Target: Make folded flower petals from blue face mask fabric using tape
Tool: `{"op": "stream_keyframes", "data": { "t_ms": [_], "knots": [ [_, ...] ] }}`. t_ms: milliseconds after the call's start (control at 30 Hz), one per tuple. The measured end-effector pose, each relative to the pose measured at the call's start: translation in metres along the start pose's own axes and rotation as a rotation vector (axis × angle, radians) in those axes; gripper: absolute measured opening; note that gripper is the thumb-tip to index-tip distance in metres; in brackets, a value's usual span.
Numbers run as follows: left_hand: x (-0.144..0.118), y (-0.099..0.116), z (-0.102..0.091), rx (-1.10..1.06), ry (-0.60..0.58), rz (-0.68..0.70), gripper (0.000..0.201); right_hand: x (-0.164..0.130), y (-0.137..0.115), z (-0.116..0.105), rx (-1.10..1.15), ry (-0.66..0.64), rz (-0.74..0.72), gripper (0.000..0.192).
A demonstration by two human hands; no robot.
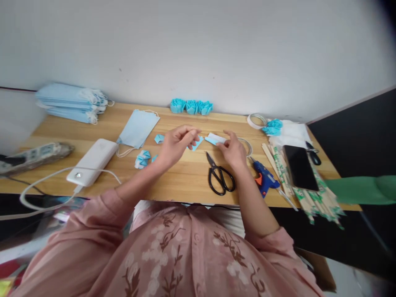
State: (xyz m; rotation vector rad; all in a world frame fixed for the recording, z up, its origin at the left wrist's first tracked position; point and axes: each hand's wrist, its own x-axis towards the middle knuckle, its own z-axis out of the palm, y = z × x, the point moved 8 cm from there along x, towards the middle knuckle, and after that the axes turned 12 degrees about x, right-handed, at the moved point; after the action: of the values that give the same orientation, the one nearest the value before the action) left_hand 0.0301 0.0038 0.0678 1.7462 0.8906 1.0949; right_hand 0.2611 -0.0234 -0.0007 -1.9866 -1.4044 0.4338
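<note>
My left hand (176,145) hovers over the wooden table (185,181) and pinches a small blue scrap of mask material (198,142) between thumb and fingers. My right hand (232,149) holds a folded blue and white strip (215,139) at its fingertips, a short gap from the left hand's piece. Black scissors (220,176) lie on the table just in front of my right hand. A roll of tape (246,145) lies partly hidden behind my right hand.
Blue paper flowers (191,106) sit by the wall. A flat face mask (138,128), a stack of masks (71,102), a white power bank (93,161), small blue pieces (142,158), a blue glue gun (265,176), a phone (300,166) on chopstick packets and another tape roll (256,120) surround the hands.
</note>
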Motion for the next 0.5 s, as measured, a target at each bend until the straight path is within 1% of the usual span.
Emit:
{"op": "stream_keyframes", "data": {
  "t_ms": [67,100,133,167,200,267,300,333,400,433,500],
  "knots": [
    [0.0,0.027,-0.01,0.234,-0.175,0.088,0.034,-0.002,-0.004,0.002,-0.142,-0.041,-0.002,0.054],
    [0.001,0.037,-0.021,0.379,-0.211,0.123,0.032,-0.003,-0.006,0.003,-0.202,-0.056,-0.009,0.054],
    [0.003,0.042,-0.037,0.525,-0.2,0.135,0.032,-0.003,-0.008,0.003,-0.259,-0.065,-0.017,0.053],
    [0.006,0.043,-0.055,0.671,-0.171,0.12,0.032,-0.004,-0.011,0.004,-0.308,-0.072,-0.031,0.053],
    [0.009,0.038,-0.073,0.816,-0.135,0.083,0.032,-0.005,-0.014,0.004,-0.349,-0.076,-0.049,0.052],
    [0.013,0.017,-0.107,1.083,-0.074,-0.033,0.033,-0.006,-0.019,0.003,-0.4,-0.078,-0.089,0.051],
    [0.013,0.001,-0.118,1.203,-0.093,-0.093,0.034,-0.006,-0.021,0.002,-0.416,-0.074,-0.11,0.051],
    [0.012,-0.017,-0.126,1.305,-0.138,-0.146,0.035,-0.007,-0.024,0.0,-0.428,-0.067,-0.137,0.051],
    [0.005,-0.051,-0.136,1.431,-0.235,-0.25,0.036,-0.009,-0.03,-0.007,-0.429,-0.033,-0.211,0.05],
    [0.002,-0.065,-0.137,1.454,-0.272,-0.276,0.036,-0.011,-0.035,-0.012,-0.414,0.0,-0.261,0.049],
    [-0.005,-0.084,-0.138,1.476,-0.298,-0.299,0.037,-0.016,-0.045,-0.025,-0.352,0.085,-0.364,0.048]
  ]
}}
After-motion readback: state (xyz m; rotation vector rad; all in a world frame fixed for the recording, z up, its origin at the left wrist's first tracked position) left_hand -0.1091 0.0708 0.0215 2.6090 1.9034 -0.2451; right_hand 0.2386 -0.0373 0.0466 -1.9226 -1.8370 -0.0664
